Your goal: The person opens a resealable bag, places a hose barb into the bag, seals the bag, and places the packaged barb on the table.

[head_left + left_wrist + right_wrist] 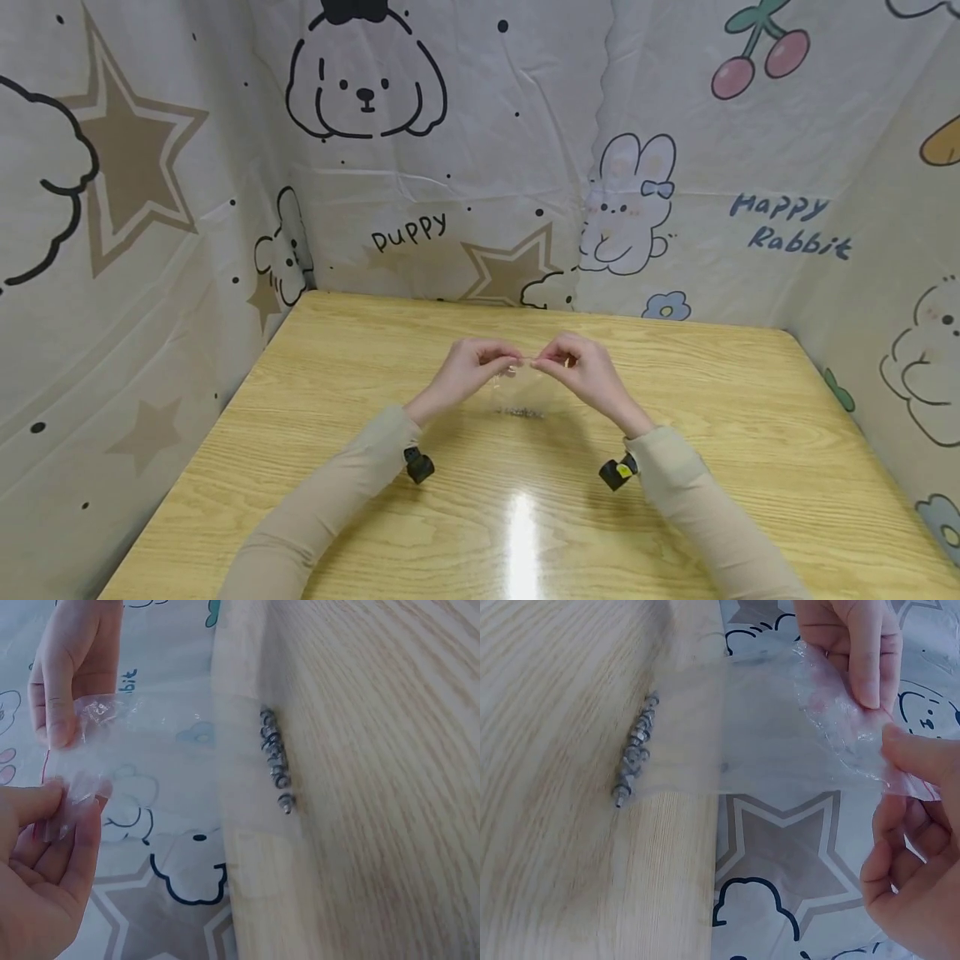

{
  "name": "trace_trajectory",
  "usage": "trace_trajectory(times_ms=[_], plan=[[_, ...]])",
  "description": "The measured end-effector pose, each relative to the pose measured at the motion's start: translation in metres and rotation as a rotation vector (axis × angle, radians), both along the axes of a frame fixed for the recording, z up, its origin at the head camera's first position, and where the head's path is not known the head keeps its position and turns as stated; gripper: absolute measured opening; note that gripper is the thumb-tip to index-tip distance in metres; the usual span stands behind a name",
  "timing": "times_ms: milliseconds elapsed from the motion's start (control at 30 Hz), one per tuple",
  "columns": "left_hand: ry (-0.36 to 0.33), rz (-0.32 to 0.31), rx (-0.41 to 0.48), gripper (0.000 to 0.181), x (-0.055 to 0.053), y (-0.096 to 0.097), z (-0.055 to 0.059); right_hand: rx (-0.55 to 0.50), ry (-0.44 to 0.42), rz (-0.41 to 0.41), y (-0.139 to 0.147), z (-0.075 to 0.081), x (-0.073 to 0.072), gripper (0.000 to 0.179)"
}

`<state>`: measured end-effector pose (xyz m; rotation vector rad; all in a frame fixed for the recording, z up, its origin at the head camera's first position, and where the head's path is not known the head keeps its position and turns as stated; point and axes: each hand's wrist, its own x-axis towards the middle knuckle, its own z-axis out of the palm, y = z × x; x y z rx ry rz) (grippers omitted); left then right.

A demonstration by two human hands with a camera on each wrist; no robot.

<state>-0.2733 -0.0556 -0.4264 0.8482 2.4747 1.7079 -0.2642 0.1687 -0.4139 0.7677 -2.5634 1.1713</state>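
Both hands hold a clear zip-lock bag (519, 390) by its top edge, above the table. Thumb and fingers of my left hand (474, 367) pinch one end of the red-lined seal, while my right hand (579, 367) pinches the other end close by. Several small metal screws (275, 761) lie in a row along the bottom of the bag. In the right wrist view the same screws (635, 750) show through the clear plastic, and the film is crinkled near the fingers.
A wooden table (337, 517) spreads under both arms. Printed cloth (465, 167) with cartoon animals and stars hangs behind it and at both sides. Each wrist carries a small black camera, one of them the left camera (418, 465).
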Motion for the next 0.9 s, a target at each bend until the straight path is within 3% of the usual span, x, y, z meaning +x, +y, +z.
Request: trace_trajectory(times_ms=[200, 400, 700, 900], plan=[[-0.002, 0.064, -0.064, 0.016, -0.001, -0.006, 0.006, 0.019, 0.014, 0.032, 0.005, 0.004, 0.001, 0.008], [-0.017, 0.135, -0.091, 0.016, -0.004, -0.011, 0.006, 0.016, 0.016, -0.023, 0.008, 0.006, 0.002, 0.004], [-0.003, 0.102, -0.056, 0.018, -0.005, -0.016, 0.006, 0.040, 0.055, -0.029, 0.013, 0.006, 0.003, 0.007], [-0.037, 0.146, -0.035, 0.017, -0.004, -0.021, 0.006, 0.040, 0.053, -0.060, 0.014, 0.004, 0.003, 0.005]])
